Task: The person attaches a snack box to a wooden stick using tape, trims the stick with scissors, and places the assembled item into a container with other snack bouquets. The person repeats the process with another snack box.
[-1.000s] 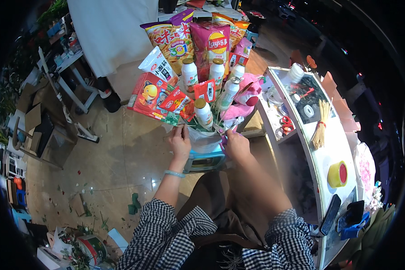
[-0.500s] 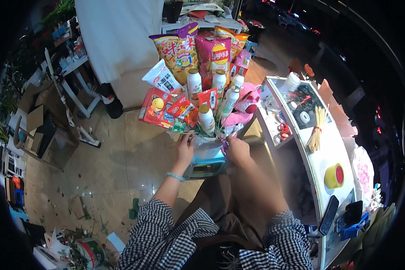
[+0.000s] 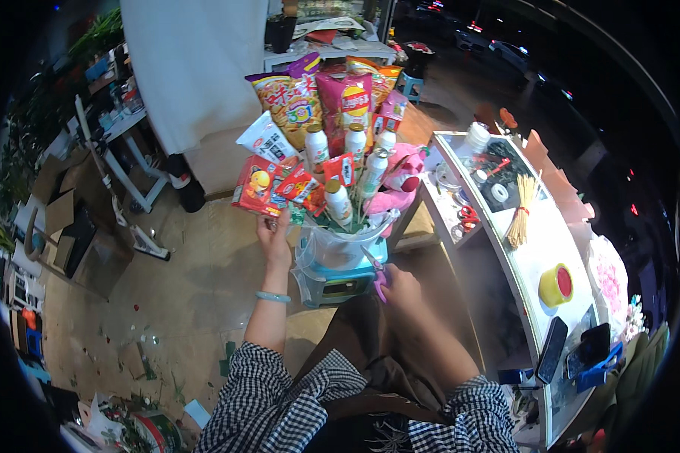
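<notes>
Up front, the left hand [image 3: 274, 230] reaches up with fingers closed on the lower edge of a red snack packet [image 3: 255, 186] in the snack bouquet [image 3: 332, 136]. Lower right, the right hand [image 3: 400, 285] grips pink-handled scissors [image 3: 377, 270] beside the clear wrapped base [image 3: 340, 241] (whether the blades are apart, I cannot tell). That base stands on a teal stool [image 3: 338, 281], with a white table [image 3: 544, 249] further right.

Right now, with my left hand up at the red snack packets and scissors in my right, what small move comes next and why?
Probably bring the scissors in your right hand up to the clear wrap: they sit just beside it, while your left hand steadies the red snack packets.
</notes>
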A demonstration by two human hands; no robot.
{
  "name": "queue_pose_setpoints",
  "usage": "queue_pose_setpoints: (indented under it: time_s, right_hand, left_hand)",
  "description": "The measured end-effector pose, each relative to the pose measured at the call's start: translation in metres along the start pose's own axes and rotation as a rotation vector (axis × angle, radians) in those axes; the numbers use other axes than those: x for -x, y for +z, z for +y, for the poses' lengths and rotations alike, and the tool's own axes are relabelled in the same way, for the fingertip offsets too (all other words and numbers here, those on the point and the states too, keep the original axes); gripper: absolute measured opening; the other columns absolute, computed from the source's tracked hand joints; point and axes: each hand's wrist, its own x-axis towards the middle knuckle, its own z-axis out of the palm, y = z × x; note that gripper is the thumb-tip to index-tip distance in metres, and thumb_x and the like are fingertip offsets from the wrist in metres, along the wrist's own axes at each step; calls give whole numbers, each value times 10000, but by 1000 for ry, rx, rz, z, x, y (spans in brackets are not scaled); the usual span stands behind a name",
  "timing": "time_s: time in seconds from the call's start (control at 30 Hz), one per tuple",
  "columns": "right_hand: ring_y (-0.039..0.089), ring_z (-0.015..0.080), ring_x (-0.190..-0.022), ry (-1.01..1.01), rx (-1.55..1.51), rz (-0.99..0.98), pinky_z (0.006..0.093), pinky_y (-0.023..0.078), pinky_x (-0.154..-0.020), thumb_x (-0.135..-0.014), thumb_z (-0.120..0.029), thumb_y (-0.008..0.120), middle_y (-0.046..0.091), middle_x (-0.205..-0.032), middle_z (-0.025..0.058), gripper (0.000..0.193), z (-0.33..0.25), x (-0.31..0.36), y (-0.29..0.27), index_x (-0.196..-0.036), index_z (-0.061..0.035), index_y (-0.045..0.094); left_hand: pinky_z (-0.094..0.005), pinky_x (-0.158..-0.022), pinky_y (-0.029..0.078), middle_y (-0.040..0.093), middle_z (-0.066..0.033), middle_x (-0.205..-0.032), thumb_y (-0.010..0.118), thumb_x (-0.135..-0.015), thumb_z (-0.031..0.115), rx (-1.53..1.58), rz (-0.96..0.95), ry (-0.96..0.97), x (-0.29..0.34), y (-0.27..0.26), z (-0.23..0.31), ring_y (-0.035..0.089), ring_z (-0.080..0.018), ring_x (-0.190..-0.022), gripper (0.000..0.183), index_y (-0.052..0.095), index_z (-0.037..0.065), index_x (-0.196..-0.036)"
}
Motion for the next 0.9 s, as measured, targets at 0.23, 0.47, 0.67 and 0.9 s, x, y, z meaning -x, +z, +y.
queue_pose_setpoints:
  time_s: [0.23,0.47,0.67,0.9]
  right_hand:
    - [648,378,-784,-21,18,72,486,512,-666,-788,-272,644,664,-816,192,324,-7,-41,-8,-1034,-68,594]
    - [658,362,-838,49,-1,35,467,526,-734,-776,-229,659,670,-866,199,316,-11,-65,3,-1031,-60,581]
    - [653,374,-849,64,-30,28,470,523,-734,-775,-208,658,669,-867,203,329,-7,-69,9,-1046,-50,558]
    - [636,414,-812,40,-21,43,515,502,-702,-849,-265,586,660,-846,218,286,-5,-69,12,-1068,-86,550]
  left_hand:
    - [-302,-945,423,589,-47,-1169,693,-817,6,24,-155,81,-16,10,1,561,-123,-1050,432,520,42,-1211]
    - [-297,-899,456,603,-49,-1135,662,-800,-54,-53,-174,120,-16,12,-2,576,-119,-1009,399,537,21,-1171]
    - [-299,-878,472,624,-60,-1095,688,-802,-36,-187,-155,135,-16,13,-4,591,-123,-979,372,556,9,-1147]
    - [-308,-888,474,611,-72,-1126,680,-804,-53,-224,-163,131,-11,10,-11,589,-129,-1001,411,537,-12,-1187]
